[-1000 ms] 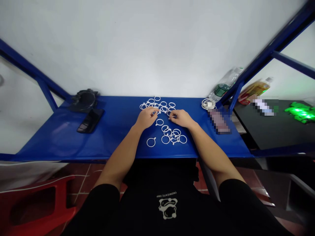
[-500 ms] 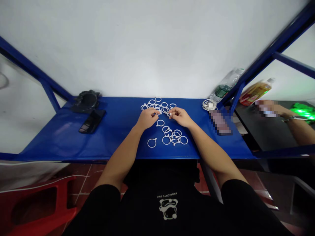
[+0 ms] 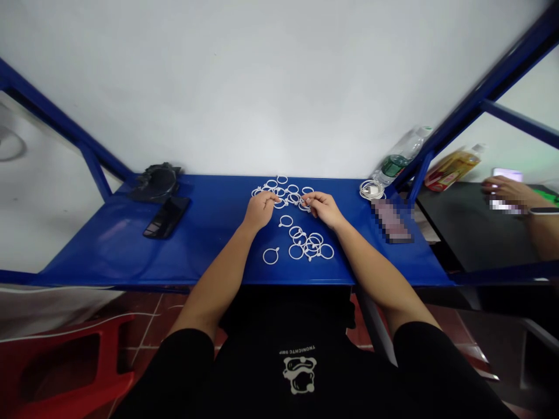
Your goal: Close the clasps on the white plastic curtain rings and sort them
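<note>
Several white plastic rings lie on a blue table [image 3: 131,244]. One heap of rings [image 3: 286,189] sits at the far middle, another cluster of rings [image 3: 310,244] lies nearer me, and a single ring [image 3: 271,255] lies apart to its left. My left hand [image 3: 258,210] rests at the near edge of the far heap, fingers curled and pinched on a ring. My right hand [image 3: 322,208] is just to the right of it, fingertips pinched on a white ring from the same heap. The two hands are close together over the heap.
A black phone [image 3: 166,216] and a dark object [image 3: 155,180] lie at the table's left. A coiled white cable [image 3: 371,188], a blurred item [image 3: 391,220] and a clear bottle [image 3: 399,156] are at the right. Another person's hand [image 3: 509,191] is over the black table beyond.
Both my hands stayed at the ring heap, the right one shifting slightly toward the left. The other person's hand came into view at the right. The camera tilted a little.
</note>
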The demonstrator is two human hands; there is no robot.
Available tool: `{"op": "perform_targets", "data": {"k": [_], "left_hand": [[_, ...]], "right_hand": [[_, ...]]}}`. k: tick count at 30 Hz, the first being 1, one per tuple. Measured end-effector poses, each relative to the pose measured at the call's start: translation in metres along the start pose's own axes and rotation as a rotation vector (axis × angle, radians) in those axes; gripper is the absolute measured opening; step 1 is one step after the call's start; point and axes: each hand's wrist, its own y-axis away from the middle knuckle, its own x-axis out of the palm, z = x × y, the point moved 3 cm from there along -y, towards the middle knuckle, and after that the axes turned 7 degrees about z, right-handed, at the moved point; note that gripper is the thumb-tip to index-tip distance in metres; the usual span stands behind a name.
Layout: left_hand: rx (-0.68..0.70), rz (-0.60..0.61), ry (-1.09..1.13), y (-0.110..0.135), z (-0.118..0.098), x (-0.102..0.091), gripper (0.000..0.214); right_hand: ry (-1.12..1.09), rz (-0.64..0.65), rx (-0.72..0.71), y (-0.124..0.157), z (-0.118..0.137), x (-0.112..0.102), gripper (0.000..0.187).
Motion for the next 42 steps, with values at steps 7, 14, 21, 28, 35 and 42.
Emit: {"op": "perform_targets", "data": {"k": [7, 14, 21, 28, 35, 42], "left_hand": [[0.038, 0.035, 0.013, 0.000, -0.004, 0.000, 0.031], [-0.005, 0.034, 0.003, 0.001, -0.001, 0.005, 0.032], [-0.088, 0.024, -0.063, 0.000, 0.012, 0.010, 0.030], [-0.148, 0.050, -0.033, 0.001, 0.022, 0.013, 0.031], [0.044, -0.086, -0.005, -0.001, 0.017, 0.007, 0.023], [0.016, -0.214, 0.121, 0.001, 0.011, -0.001, 0.025]], "right_hand": [[-0.010, -0.044, -0.009, 0.000, 0.000, -0.001, 0.024], [-0.020, -0.069, -0.006, -0.001, 0.002, -0.003, 0.025], [-0.017, -0.057, -0.016, -0.001, 0.002, -0.002, 0.027], [0.015, -0.110, -0.060, 0.000, 0.005, -0.007, 0.023], [0.184, -0.184, -0.087, -0.002, -0.003, -0.015, 0.022], [0.315, -0.114, -0.154, -0.002, -0.009, -0.011, 0.038]]}}
